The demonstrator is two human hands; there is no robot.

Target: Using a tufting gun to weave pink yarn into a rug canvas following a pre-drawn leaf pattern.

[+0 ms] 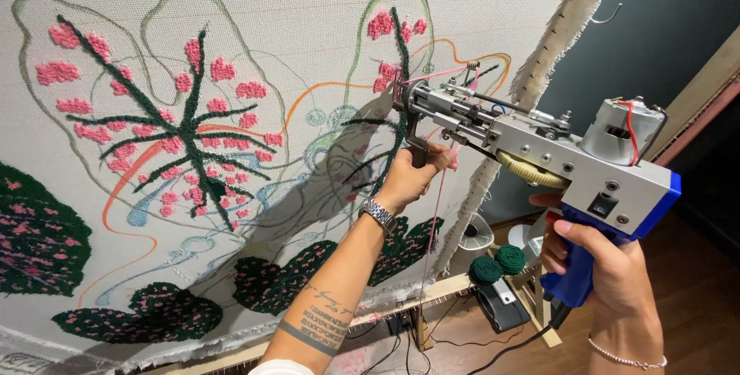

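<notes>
A tufting gun [532, 151] is held up against a big stretched cloth [270, 5]; its front tip is pressed on the cloth near the cloth's top right corner, just beside a patch of pink tufts [385, 74]; its blue handle [574, 275] is gripped by the right hand [597, 255], with the fingers closed around it; the small dark front grip [418, 153] under the gun's nose is held by the left hand [416, 174], fingers curled shut on it; a silver watch [378, 215] is worn on the left wrist, and a thin bracelet [626, 358] on the right wrist; a pink thread [439, 213] is seen hanging down from the gun past the left hand; a dark green leaf shape with pink spots [185, 136] is stitched on the left part of the cloth; dark green patches [146, 313] are stitched along the cloth's bottom edge; two balls of green yarn [497, 265] are seen low down past the cloth's right edge, near a small white fan [474, 232].
</notes>
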